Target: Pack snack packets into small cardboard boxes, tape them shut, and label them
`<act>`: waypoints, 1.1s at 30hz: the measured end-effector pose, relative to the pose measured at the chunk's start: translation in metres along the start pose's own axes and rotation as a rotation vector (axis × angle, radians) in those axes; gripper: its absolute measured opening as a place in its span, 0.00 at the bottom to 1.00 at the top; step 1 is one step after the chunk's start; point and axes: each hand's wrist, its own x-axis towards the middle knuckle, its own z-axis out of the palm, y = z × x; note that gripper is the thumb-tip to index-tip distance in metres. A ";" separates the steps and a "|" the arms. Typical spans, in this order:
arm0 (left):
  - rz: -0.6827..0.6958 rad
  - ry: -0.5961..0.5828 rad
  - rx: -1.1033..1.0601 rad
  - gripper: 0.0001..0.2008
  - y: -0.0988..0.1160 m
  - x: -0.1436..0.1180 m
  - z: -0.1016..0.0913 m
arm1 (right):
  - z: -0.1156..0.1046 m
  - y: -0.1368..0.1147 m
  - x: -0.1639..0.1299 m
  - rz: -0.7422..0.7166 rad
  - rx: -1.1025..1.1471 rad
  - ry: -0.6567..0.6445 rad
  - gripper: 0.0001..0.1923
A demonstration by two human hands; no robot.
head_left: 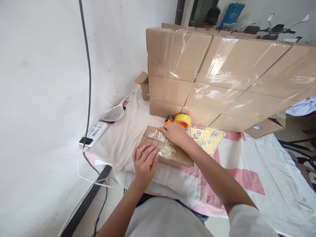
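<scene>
A small cardboard box (176,154) lies on the cloth-covered table in front of me, with shiny clear tape stuck across its top. Flat on the box's near left part rests my left hand (145,161), its fingers spread. My right hand (175,133) reaches over the far edge of the top; its visible fingers are stretched out against the taped surface, and some are hidden. Just beyond this hand sits a yellow roll of tape (183,119) with an orange inner ring, beside a partly hidden orange and dark tape dispenser (169,119).
Tape-wrapped cardboard boxes (222,65) form a high wall behind the workspace. An opened small box (145,87) stands by the wall. At left lie a white slotted skimmer (113,113) and a white device (95,133); a dark cable (88,65) hangs there. A person (212,18) is behind the boxes.
</scene>
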 end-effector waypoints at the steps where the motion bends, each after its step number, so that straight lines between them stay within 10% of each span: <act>1: 0.027 0.028 -0.009 0.12 -0.001 -0.001 0.000 | 0.001 -0.001 0.000 0.010 0.011 0.009 0.32; 6: 0.147 0.105 -0.019 0.12 -0.007 -0.007 -0.001 | -0.005 0.014 -0.009 0.077 0.100 0.144 0.19; 11: 0.185 0.079 0.018 0.14 -0.015 -0.014 0.001 | -0.002 0.109 -0.062 0.332 0.463 0.549 0.14; 17: 0.284 0.104 0.049 0.24 -0.031 -0.031 0.020 | 0.040 0.203 -0.135 0.556 0.410 0.521 0.13; 33: 0.292 0.172 0.054 0.25 -0.040 -0.040 0.037 | 0.087 0.194 -0.128 0.348 0.393 0.316 0.04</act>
